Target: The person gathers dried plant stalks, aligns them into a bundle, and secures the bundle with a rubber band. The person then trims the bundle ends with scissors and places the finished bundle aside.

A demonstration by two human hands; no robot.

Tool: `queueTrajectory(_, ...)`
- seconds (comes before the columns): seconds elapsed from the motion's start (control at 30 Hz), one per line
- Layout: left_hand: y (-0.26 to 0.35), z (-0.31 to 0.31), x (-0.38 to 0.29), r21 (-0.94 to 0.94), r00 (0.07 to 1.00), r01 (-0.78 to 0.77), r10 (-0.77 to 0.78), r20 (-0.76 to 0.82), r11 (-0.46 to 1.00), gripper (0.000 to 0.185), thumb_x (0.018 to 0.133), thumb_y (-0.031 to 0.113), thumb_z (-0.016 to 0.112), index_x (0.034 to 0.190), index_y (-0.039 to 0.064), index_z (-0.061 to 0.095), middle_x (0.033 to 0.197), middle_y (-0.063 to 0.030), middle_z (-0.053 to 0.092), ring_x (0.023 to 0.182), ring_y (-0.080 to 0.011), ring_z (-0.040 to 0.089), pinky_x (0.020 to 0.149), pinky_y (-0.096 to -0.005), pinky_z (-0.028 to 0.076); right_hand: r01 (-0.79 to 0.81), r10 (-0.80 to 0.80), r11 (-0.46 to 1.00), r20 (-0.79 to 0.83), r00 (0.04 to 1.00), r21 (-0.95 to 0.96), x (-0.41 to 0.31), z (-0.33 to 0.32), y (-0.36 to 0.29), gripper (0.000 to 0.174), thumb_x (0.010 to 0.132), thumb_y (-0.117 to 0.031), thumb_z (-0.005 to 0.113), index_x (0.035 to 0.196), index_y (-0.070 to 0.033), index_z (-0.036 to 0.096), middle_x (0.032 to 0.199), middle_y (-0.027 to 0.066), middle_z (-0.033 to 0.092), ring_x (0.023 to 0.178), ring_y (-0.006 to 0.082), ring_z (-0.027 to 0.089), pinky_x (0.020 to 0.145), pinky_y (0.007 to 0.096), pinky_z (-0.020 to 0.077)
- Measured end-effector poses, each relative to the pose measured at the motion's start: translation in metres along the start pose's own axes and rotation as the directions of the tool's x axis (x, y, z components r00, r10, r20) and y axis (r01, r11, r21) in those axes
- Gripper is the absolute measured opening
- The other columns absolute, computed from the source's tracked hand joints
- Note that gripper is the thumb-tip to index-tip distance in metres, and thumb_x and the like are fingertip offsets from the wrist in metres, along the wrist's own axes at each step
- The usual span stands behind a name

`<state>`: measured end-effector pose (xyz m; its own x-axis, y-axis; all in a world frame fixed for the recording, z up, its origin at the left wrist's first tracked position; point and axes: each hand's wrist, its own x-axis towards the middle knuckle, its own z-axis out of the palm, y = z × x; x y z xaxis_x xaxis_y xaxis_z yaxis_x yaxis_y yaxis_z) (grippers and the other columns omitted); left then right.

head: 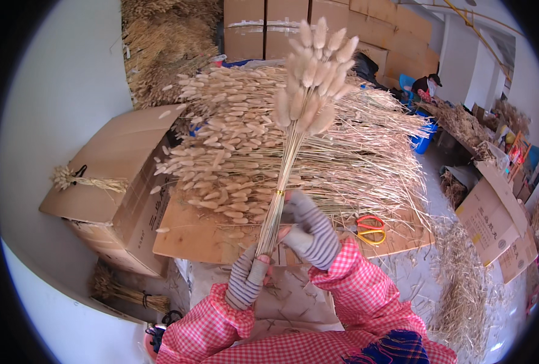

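Note:
A bunch of dried bunny-tail grass (292, 150) stands upright before me, its fluffy heads at the top and a gold-coloured tie around its stems. My left hand (248, 276), in a striped fingerless glove, is closed around the lower stem ends. Just above it and to the right, my right hand (306, 230), gloved alike, has its fingers curled at the stems below the tie; whether it grips them cannot be told. Behind the bunch, a large heap of loose bunny-tail stems (351, 168) covers much of a wooden tabletop (192, 236). Scissors with red and yellow handles (371, 230) lie on the right.
A cardboard box (114, 154) at the left bears a small tied bunch (89, 181). Another tied bunch (137, 295) lies below it. More cartons (492, 218) and plant scraps (460, 282) are on the floor at right. A person (426, 87) sits at a far table.

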<state>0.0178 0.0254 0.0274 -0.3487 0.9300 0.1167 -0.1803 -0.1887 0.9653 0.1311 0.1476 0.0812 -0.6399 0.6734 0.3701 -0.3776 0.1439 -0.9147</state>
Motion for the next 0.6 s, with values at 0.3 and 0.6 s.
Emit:
queueTrajectory(0.3, -0.008, -0.002, -0.001, 0.025, 0.996, -0.083, 0.083, -0.012, 0.996, 0.033, 0.096, 0.030, 0.051, 0.115, 0.003, 0.056, 0.071, 0.0030, 0.053, 0.056, -0.0026, 0.045, 0.049, -0.0163, 0.038, 0.282, -0.317, 0.786, 0.033, 0.948, -0.550, -0.019, -0.001, -0.003, 0.010, 0.082, -0.004, 0.066, 0.092, -0.003, 0.064, 0.082, 0.0062, 0.065, 0.075, 0.0140, 0.062, 0.070, 0.0269, 0.0501)
queueTrajectory(0.6, -0.018, 0.000, -0.007, 0.228, 0.939, -0.321, 0.340, -0.048, 0.919, 0.030, 0.096, 0.014, 0.049, 0.122, 0.000, 0.052, 0.080, -0.0015, 0.057, 0.066, -0.0072, 0.050, 0.061, -0.0216, 0.042, 0.165, -0.225, 0.900, -0.107, 0.968, -0.405, -0.025, 0.015, 0.003, 0.013, 0.080, -0.005, 0.065, 0.093, -0.002, 0.063, 0.081, 0.0052, 0.064, 0.075, 0.0107, 0.061, 0.068, 0.0247, 0.0501)
